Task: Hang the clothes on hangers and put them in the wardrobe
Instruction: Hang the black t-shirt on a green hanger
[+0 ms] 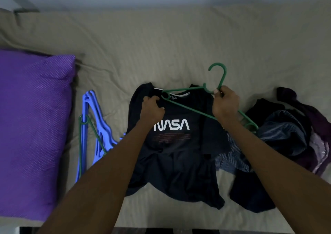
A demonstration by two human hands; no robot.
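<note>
We slip a green hanger into a T-shirt on the bed.

Our right hand (225, 102) pinches the slim plastic green hanger (188, 106) below its hook; our left hand (152, 108) grips the soft navy T-shirt (179, 153) near the collar, where the hanger's tip rests. It lies flat on the wrinkled beige bed (161, 46), between blue hangers (93, 119) and crumpled clothes (286, 135).

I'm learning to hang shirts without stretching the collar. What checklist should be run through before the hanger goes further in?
1. Right hand grips green hanger near hook: ok.
2. Left hand holds NASA shirt near collar: ok.
3. Hanger's left end at neck opening: ok.
4. Hanger's right end inside shirt: not ok, it is over the clothes pile.
5. Shirt flat on bed: not ok, hem bunched.
6. Wardrobe space: cannot tell.
</note>
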